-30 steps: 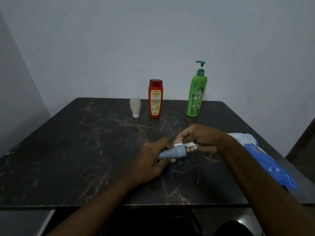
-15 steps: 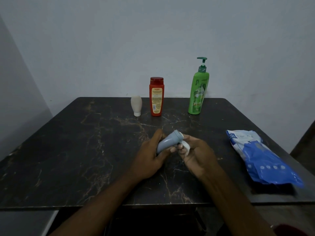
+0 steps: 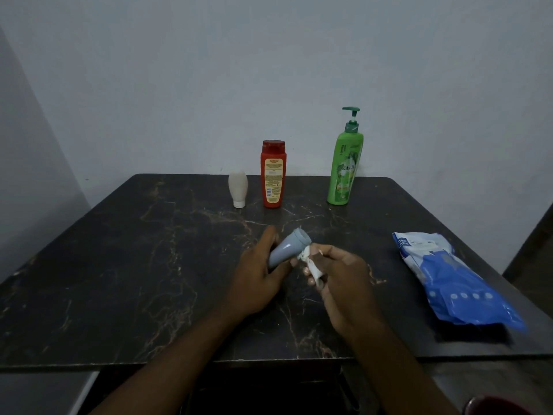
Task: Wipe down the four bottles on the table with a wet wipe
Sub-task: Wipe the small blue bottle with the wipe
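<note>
Along the far side of the surface, at the centre of the frame, three containers stand upright in a row. A small white plastic squeeze bottle is set on its cap, and a red plastic bottle with a yellow label is placed just beside it. A tall green plastic pump bottle stands further right. At the right of the frame a blue and white soft pack of wipes is laid flat, well apart from both hands.

Near the middle of the frame a small grey-blue tapered plastic bottle is gripped by the left hand. The fingers are curled round its narrower end, which is partly hidden by them. The wider end is tilted up towards the upper right. A crumpled white wet wipe is pinched in the right hand and is held against the side of the grey-blue bottle just below that wider end. The two hands are held close together.

The surface is a dark, marble-patterned top crossed by pale brown veins. It is backed by a plain pale grey wall, and a second wall is seen at the left of the frame.
</note>
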